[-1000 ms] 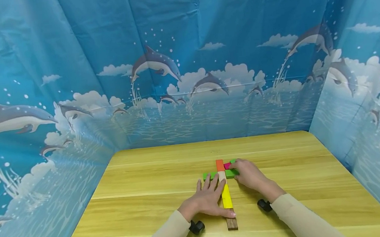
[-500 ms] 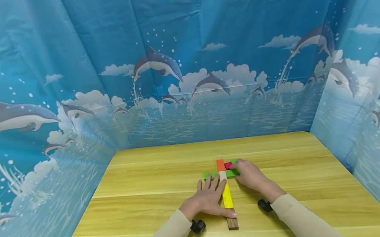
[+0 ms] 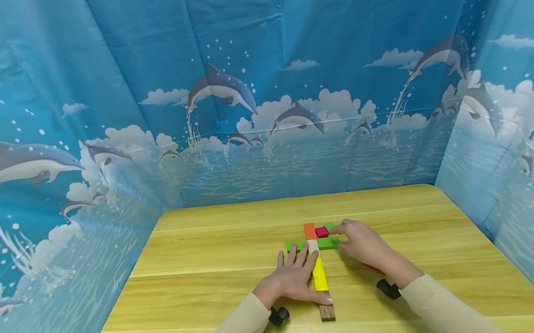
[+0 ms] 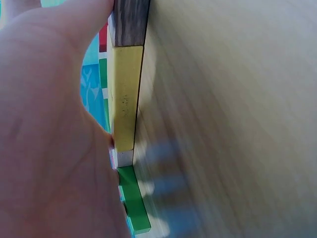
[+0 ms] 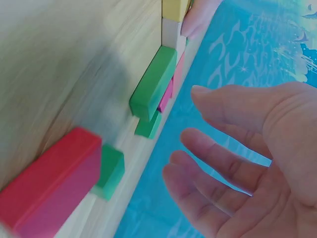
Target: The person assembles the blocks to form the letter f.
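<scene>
My left hand [image 3: 292, 282] lies with fingers spread over a row of wooden blocks. Its thumb rests across the dark brown block [image 3: 327, 313], beside the yellow block [image 3: 319, 275], and its fingertips reach the white block [image 3: 313, 246] and the left green block [image 3: 296, 246]. Just right of a small magenta block [image 3: 321, 232] and a light green block [image 3: 330, 227] is my right hand [image 3: 366, 242]. In the right wrist view, its fingers are loosely bent, holding nothing, apart from the long green block [image 5: 154, 82]. An orange block [image 3: 309, 231] tops the row.
A red block [image 5: 52, 178] and another green block [image 5: 112, 171] lie on the table near my right hand; in the head view that hand mostly hides them. The wooden table [image 3: 203, 301] meets a blue dolphin-printed curtain [image 3: 267, 172] at its back and sides.
My right hand has moved right, away from the magenta and light green blocks, uncovering more of them. A red edge now shows under its wrist. The left hand stays in place.
</scene>
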